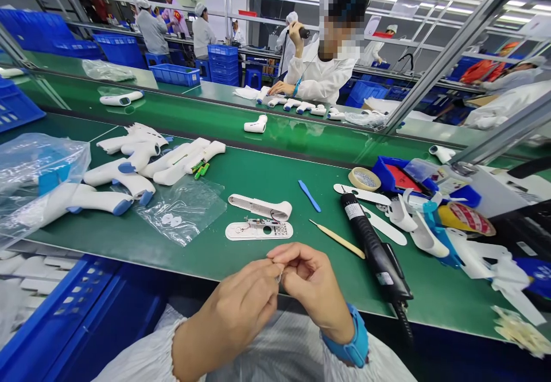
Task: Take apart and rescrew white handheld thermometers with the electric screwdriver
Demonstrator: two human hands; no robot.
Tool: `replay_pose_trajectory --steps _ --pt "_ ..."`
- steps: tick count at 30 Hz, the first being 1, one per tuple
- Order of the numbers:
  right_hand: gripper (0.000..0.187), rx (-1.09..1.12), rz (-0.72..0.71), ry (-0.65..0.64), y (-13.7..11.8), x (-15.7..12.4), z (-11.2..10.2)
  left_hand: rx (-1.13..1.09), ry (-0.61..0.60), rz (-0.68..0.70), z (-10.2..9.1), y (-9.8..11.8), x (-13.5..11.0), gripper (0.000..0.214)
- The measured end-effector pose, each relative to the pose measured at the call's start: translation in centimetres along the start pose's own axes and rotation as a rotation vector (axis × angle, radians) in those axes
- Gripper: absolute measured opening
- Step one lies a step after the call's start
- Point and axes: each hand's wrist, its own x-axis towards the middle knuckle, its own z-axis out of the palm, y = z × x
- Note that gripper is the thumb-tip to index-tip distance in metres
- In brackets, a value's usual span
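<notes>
Both hands pinching a tiny silver bit (pixel 279 277), board still not closed up

Left hand (pixel 239 307) and right hand (pixel 312 287) clench it fingertip to fingertip, just off the green mat (pixel 206 255). Open housing (pixel 260 207) and circuit board (pixel 258 231) lie separate; whole-looking thermometers (pixel 101 201) are heaped left.

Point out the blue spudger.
The blue spudger lies mid-frame in the head view, on the green bench, right of the white casing, above the tan pick.

a factory assembly line, probably electronics — green workbenches (pixel 206 255), blue crates (pixel 174 74), white-coated workers (pixel 202 34)
</notes>
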Motion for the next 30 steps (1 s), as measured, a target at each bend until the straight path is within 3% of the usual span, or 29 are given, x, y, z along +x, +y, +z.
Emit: replay_pose_trajectory --steps 6,12,16,20,30 --pt "0.016 0.034 0.04 -0.016 0.13 0.05 -0.1 0.025 -0.012 -0.002 0.08 0.02 0.02 0.02" --pt "0.028 0.14 0.16 -0.091 -0.08 -0.16 0.09 -0.07 0.045 -0.139 -0.37 -0.26 0.18 0.024" --pt "0.023 0.141 0.188 -0.062 -0.24 -0.36 0.47 -0.103 0.095 -0.212 -0.37 -0.43 0.04 0.025" --pt "0.023 0.084 0.174 -0.006 -0.33 -0.45 0.64 -0.084 0.134 -0.222 -0.23 -0.55 -0.22 0.022" --pt "0.025 0.073 0.236 -0.078 -0.74 -0.31 0.24 -0.024 0.15 -0.199 -0.34 -0.48 -0.39 0.017"
